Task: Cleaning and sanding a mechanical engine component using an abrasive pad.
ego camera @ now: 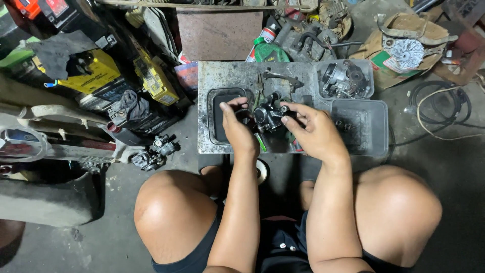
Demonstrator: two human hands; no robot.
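Above bare knees (174, 212), the left hand (238, 132) and right hand (314, 132) both clamp a black carburetor (269, 114), steadying it over the metal tray (222, 76).

Black carburetor (269, 115), grey metal tray (222, 76), yellow boxes (151, 76), green-handled screwdriver (260, 142).

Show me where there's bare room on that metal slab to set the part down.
Bare slab lies at its far left, above the black tray. The grey tub on the right looks mostly open. It is crowded mid-slab, where the left hand and right hand hold the carburetor, and around the tools.
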